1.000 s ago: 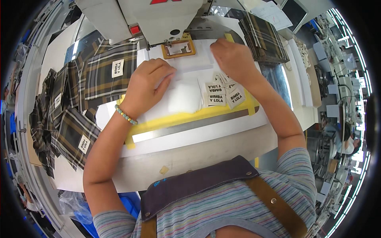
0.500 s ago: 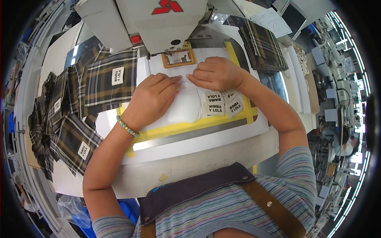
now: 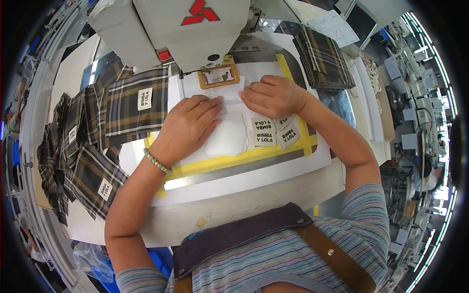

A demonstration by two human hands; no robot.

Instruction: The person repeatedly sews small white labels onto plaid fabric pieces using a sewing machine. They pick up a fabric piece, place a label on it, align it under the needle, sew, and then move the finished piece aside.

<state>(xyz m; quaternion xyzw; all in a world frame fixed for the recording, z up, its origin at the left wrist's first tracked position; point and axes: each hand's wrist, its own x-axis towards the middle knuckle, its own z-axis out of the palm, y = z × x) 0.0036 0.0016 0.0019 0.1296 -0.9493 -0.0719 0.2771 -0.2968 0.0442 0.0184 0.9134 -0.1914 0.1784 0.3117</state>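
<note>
A thin, see-through white sheet (image 3: 231,94) stretches between my hands, just on the near side of a small tan rectangular frame (image 3: 238,73). My left hand (image 3: 192,124) pinches its left edge with the fingertips. At the right edge, my right hand (image 3: 273,96) is closed with thumb and finger on the sheet. Below the hands lies a stack of white backing sheets (image 3: 227,136). Several cream fabric labels (image 3: 265,139) with dark lettering lie close to my right wrist. Above the frame is the white sewing machine head (image 3: 195,36).
Brown-and-black plaid fabric pieces (image 3: 124,115), some bearing cream labels, spread over the table on the left. A stack of folded plaid pieces (image 3: 325,58) sits at the back right. Yellow tape (image 3: 210,166) borders the white work surface. A marked paper (image 3: 333,27) lies beyond.
My right hand has moved slightly right and down, and the thin sheet now shows more plainly between my hands. My left hand stays nearly in place.
</note>
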